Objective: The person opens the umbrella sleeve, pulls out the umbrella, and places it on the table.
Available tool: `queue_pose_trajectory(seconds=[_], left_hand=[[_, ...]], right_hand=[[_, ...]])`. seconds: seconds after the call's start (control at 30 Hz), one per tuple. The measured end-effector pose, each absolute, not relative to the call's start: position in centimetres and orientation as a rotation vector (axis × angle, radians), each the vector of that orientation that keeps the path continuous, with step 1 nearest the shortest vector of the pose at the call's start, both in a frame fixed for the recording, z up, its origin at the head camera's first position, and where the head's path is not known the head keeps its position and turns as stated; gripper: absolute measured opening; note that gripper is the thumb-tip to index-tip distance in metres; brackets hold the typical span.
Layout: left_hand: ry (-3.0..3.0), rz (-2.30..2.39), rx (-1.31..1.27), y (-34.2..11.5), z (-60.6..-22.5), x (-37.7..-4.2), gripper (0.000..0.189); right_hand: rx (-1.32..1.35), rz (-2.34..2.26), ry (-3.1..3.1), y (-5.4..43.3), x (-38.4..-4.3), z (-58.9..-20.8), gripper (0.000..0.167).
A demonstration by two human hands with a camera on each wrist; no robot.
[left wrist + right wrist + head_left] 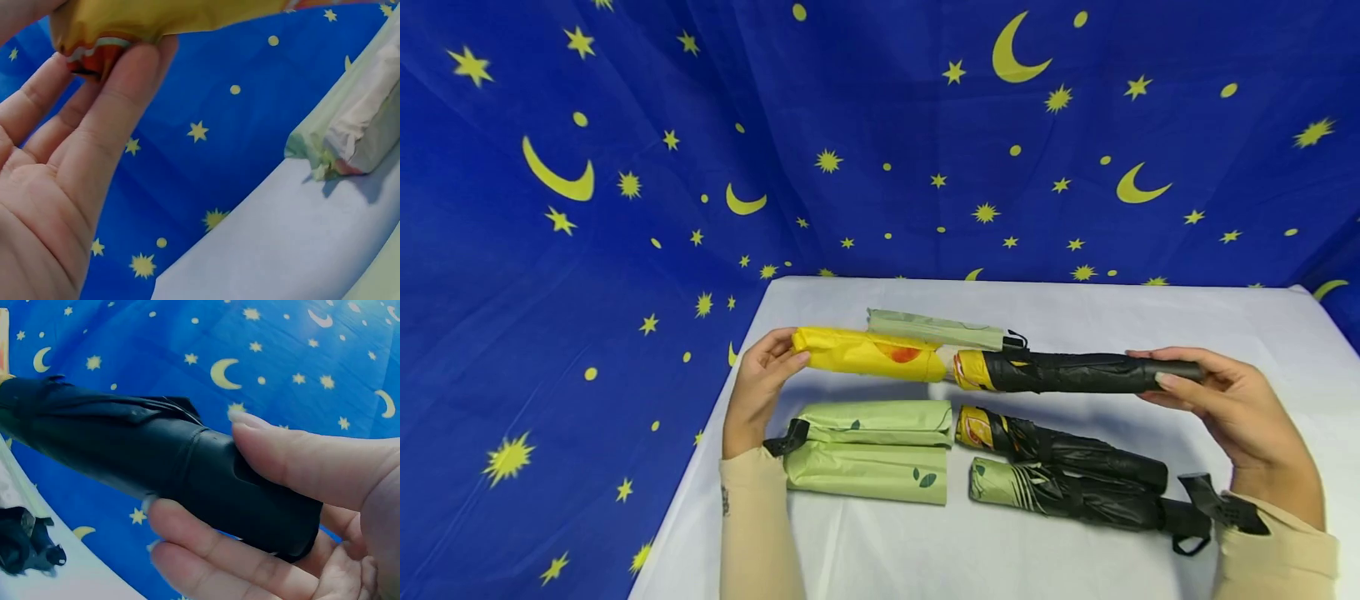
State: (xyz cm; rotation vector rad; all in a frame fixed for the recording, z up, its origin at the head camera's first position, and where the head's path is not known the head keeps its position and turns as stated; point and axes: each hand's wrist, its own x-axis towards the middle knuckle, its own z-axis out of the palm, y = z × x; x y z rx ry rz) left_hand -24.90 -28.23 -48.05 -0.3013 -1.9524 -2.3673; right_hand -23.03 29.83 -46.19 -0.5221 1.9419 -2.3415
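My left hand (758, 385) pinches the far-left end of a yellow umbrella sleeve (865, 353) with an orange-red patch. In the left wrist view, thumb and fingers close on the sleeve's end (94, 50). My right hand (1240, 408) grips the black handle of a folded umbrella (1067, 372), dark with a yellow band at its tip. That tip lies at the sleeve's right end; whether it is inside cannot be told. Both are held above the table, roughly in line. The right wrist view shows the umbrella's handle (250, 500) between thumb and fingers.
Two pale green sleeves (868, 475) lie side by side at front left of the white table (850, 550). Right of them lie a folded black-and-yellow umbrella (1075, 450) and a black-and-green one (1082, 498). Behind the held pair is a green-sleeved umbrella (936, 328).
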Motion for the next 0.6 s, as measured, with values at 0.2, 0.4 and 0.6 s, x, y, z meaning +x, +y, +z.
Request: queue_pose_trajectory(seconds=[0.2, 0.4, 0.6], left_hand=[[-2.084, -2.387, -0.154, -29.3, -49.4, -24.8, 0.035], [-2.478, -2.222, 0.057, -29.6, -50.6, -25.5, 0.053], [-2.806, -1.862, 0.096, -29.4, -50.8, -25.6, 0.060]], right_hand=[[-0.360, -2.302, 1.910, 30.2, -22.6, -47.6, 0.032], [-0.133, -2.265, 1.922, 30.7, -22.0, -49.8, 0.031], [-0.114, -2.207, 1.839, 30.9, -22.0, -52.0, 0.034]])
